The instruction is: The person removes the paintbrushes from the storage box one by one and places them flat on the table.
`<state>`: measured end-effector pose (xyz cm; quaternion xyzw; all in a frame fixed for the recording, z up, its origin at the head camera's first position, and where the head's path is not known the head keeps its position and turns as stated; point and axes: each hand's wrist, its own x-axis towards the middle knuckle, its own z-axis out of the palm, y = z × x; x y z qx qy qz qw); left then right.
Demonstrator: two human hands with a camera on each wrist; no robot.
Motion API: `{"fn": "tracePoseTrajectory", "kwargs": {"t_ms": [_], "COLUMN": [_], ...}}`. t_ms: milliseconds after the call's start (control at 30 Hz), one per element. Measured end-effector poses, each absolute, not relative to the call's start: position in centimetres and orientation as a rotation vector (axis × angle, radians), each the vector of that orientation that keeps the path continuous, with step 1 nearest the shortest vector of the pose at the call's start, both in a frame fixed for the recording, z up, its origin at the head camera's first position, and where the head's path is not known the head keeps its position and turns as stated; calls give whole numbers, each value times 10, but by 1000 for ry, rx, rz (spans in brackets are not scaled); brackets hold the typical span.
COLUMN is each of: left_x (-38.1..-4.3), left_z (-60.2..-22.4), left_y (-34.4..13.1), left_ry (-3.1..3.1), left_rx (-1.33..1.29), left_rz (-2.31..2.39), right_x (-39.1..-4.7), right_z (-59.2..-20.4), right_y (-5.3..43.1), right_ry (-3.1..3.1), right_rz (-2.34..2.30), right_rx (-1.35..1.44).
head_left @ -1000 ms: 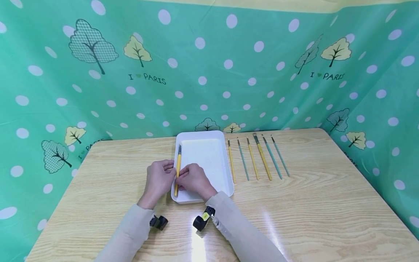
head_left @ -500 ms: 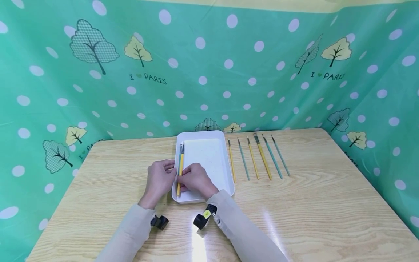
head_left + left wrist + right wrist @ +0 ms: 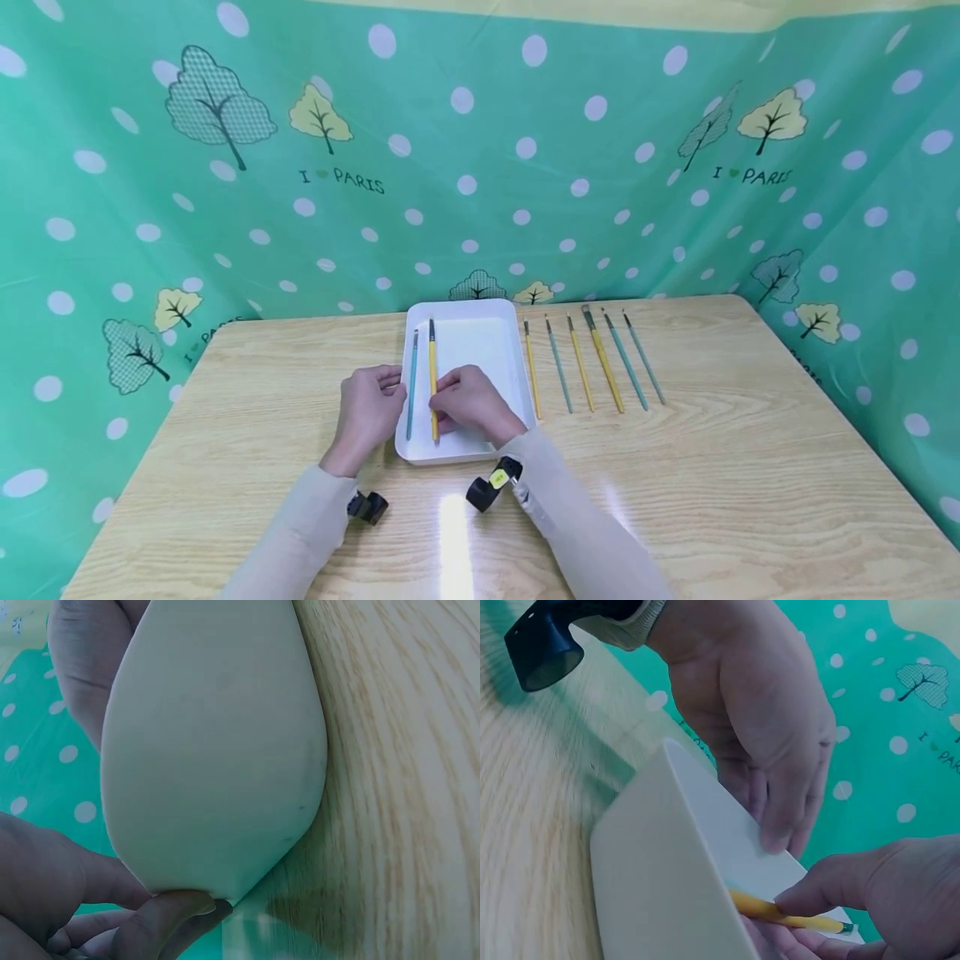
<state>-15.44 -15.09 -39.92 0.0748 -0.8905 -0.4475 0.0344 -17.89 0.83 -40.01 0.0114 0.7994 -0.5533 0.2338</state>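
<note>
A white tray (image 3: 480,310) sits on the table, with a teal paintbrush (image 3: 412,392) lying along its left side. Just right of that brush, my right hand (image 3: 474,404) pinches a yellow paintbrush (image 3: 432,358) by its handle inside the tray, bristles pointing away. My left hand (image 3: 367,412) holds the tray's left wall; in the left wrist view its thumb and fingers (image 3: 172,919) meet at the rim. The right wrist view has the yellow handle (image 3: 757,906) between thumb and fingers, partly hidden by the tray wall.
Right of the tray, several yellow and teal paintbrushes (image 3: 602,358) lie side by side on the wooden table (image 3: 750,467). A green dotted curtain (image 3: 480,167) hangs behind. Each wrist carries a small black camera (image 3: 483,493).
My right hand has moved the yellow paintbrush rightward from the tray's left wall, over the teal one, which now shows fully apart. The left hand has stayed at the tray's wall.
</note>
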Motion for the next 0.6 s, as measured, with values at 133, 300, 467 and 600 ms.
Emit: {"fn": "tracePoseTrajectory", "kwargs": {"t_ms": [133, 300, 467, 600], "left_x": [-155, -156, -154, -153], "left_z": [-399, -399, -399, -399], "left_y": [-149, -148, -149, -149], "left_ry": [-2743, -2745, -2739, -2736], "left_rx": [244, 252, 243, 235], "left_rz": [-1368, -1365, -1367, -1367], "right_x": [-181, -183, -185, -188], "right_z": [-398, -396, -390, -387], "right_y": [21, 31, 40, 50], "right_ry": [2192, 2193, 2218, 2234], "right_rz": [-1547, -1583, -1560, -1506], "right_rx": [36, 17, -13, -41]}}
